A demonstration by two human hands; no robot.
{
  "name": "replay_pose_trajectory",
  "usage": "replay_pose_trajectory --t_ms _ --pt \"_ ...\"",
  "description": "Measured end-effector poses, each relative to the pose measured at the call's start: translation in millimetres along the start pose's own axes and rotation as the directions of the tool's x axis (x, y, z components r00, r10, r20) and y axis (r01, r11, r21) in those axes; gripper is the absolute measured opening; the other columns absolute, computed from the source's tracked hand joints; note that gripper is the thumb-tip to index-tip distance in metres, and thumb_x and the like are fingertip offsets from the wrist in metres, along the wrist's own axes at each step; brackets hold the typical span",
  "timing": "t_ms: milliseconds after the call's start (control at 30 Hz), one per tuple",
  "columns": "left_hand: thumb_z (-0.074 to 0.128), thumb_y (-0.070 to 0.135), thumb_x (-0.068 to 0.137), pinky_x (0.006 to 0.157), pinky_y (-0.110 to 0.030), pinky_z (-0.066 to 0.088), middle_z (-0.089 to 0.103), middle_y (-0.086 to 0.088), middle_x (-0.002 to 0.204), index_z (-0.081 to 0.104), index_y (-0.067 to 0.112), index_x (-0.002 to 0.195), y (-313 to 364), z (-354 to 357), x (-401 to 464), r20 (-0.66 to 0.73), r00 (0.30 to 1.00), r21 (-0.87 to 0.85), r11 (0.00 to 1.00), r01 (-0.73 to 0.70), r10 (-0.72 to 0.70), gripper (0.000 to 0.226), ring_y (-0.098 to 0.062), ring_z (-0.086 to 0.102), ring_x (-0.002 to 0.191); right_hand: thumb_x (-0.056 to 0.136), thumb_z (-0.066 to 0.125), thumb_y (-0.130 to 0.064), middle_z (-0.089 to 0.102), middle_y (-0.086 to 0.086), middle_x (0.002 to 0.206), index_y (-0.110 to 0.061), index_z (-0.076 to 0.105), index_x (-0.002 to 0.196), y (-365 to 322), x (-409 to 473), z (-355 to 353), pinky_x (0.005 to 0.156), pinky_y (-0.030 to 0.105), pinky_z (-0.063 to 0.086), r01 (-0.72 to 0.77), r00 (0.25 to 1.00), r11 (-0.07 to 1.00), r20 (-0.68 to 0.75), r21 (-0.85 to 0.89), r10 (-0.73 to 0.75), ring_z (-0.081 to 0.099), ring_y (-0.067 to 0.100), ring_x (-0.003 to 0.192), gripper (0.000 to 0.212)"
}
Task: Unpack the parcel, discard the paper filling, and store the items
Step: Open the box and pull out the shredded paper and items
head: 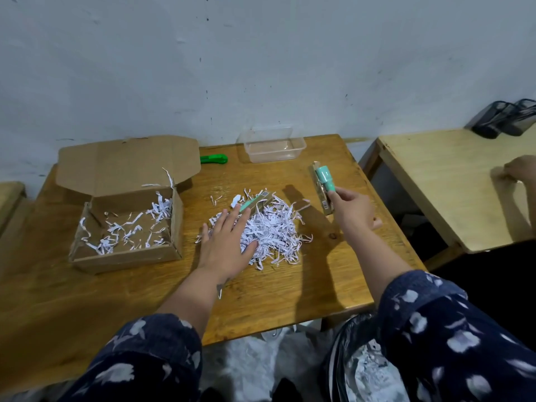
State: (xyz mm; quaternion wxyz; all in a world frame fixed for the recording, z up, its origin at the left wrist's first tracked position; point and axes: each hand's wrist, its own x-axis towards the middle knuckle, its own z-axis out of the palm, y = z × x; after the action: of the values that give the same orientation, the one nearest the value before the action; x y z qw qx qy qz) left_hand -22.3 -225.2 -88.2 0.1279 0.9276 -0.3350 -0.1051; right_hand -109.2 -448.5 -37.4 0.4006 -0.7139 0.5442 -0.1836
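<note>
The left hand [224, 242] is spread flat on the paper pile [269, 230], likely to feel for things. A green tube [325, 179] is pinched by the right hand [352, 211], right of the pile. The box [127, 227] is left of the pile, open.

A worn wooden table [275, 291] stands against a pale, scuffed wall [261, 68]; a green utility knife [214, 159] lies at the table's back edge, close to the wall; a second, lighter table [441, 181] sits just to the right, a narrow gap between the two; black mesh desk organisers [504, 118] rest on its far corner against the wall; another person's hand [517, 172] rests on that lighter table at the right edge; a sliver of a third wooden surface [10, 195] shows at the far left.
</note>
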Motion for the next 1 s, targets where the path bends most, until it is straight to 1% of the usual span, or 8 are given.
replay_pose_trajectory --t_ms 133,333,500,567,667,767,867,1000 --pt "0.039 0.054 0.095 0.117 -0.052 0.001 -0.006 0.011 0.160 0.000 0.035 0.152 -4.4 6.2 2.2 -0.045 0.999 -0.007 1.000 -0.015 0.014 0.071 -0.015 -0.005 0.147 0.090 0.059 -0.032 0.072 0.000 0.101 -0.025 0.070 0.111 16.9 20.5 -4.3 0.076 0.037 0.053 0.010 1.000 1.000 -0.026 -0.029 -0.011 0.060 0.016 0.080 0.025" --pt "0.040 0.053 0.094 0.117 -0.049 0.003 0.000 0.011 0.160 0.004 0.036 0.151 -6.2 14.5 1.3 -0.116 0.993 -0.010 1.000 -0.025 0.023 0.070 -0.014 -0.001 0.148 0.091 0.059 -0.028 0.067 0.003 0.109 -0.021 0.064 0.120 36.6 37.4 -0.6 0.059 0.026 0.042 -0.053 0.998 0.979 -0.052 -0.196 0.044 0.054 0.013 0.080 0.031" --pt "0.041 0.053 0.094 0.117 -0.048 0.003 0.001 0.011 0.160 0.004 0.036 0.151 -6.2 14.2 0.5 -0.126 0.992 -0.004 1.000 -0.030 0.029 0.070 -0.013 0.000 0.147 0.085 0.062 -0.039 0.066 0.003 0.107 -0.028 0.064 0.118 39.3 39.1 8.0 0.082 0.041 0.053 -0.046 0.998 0.968 -0.040 -0.246 0.037 0.060 0.020 0.097 0.035" --pt "0.039 0.056 0.093 0.117 -0.050 0.001 0.000 0.010 0.160 0.004 0.036 0.151 -7.4 13.0 0.0 -0.123 0.992 0.002 0.999 -0.035 0.035 0.071 -0.013 -0.002 0.147 0.084 0.063 -0.042 0.061 0.005 0.117 -0.027 0.060 0.122 36.4 37.4 8.7 0.092 0.044 0.047 -0.025 0.999 0.940 -0.041 -0.341 0.011 0.053 0.024 0.110 0.041" --pt "0.023 0.069 0.086 0.115 -0.051 -0.006 -0.004 0.013 0.159 0.004 0.038 0.151 -8.5 10.4 -0.9 -0.144 0.988 0.027 0.998 -0.061 0.065 0.074 -0.012 -0.005 0.147 0.087 0.062 -0.037 0.049 0.005 0.132 -0.026 0.057 0.126 26.2 23.3 12.8 0.099 0.043 0.033 0.130 0.981 0.869 -0.065 -0.478 -0.183 0.039 0.026 0.124 0.041" --pt "0.019 0.073 0.085 0.114 -0.050 -0.012 0.002 0.014 0.159 0.006 0.040 0.151 -8.2 5.3 -2.2 -0.167 0.982 0.047 0.996 -0.077 0.084 0.075 -0.010 -0.008 0.146 0.088 0.061 -0.029 0.056 0.002 0.126 -0.025 0.068 0.111 13.2 6.7 31.8 0.096 0.041 0.034 0.408 0.912 0.844 0.120 -0.349 -0.392 0.040 0.026 0.122 0.024" --pt "0.018 0.072 0.086 0.117 -0.050 -0.003 0.019 0.015 0.157 0.018 0.042 0.148 -8.2 -2.2 -2.7 -0.208 0.976 0.016 0.998 -0.063 0.065 0.069 -0.010 0.002 0.147 0.089 0.061 -0.023 0.065 0.004 0.116 -0.021 0.072 0.104 -3.9 -3.2 58.0 0.092 0.037 0.038 0.625 0.768 0.760 0.312 -0.178 -0.559 0.048 0.025 0.114 0.018" --pt "0.019 0.070 0.089 0.117 -0.046 0.007 0.023 0.014 0.156 0.026 0.044 0.146 -12.4 -1.6 -1.2 -0.190 0.981 -0.042 0.998 -0.045 0.036 0.063 -0.010 0.010 0.146 0.087 0.051 0.003 0.061 0.001 0.128 -0.023 0.063 0.120 -28.3 -5.7 87.9 0.099 0.038 0.036 0.741 0.629 0.653 0.499 -0.156 -0.596 0.045 0.026 0.124 0.043"
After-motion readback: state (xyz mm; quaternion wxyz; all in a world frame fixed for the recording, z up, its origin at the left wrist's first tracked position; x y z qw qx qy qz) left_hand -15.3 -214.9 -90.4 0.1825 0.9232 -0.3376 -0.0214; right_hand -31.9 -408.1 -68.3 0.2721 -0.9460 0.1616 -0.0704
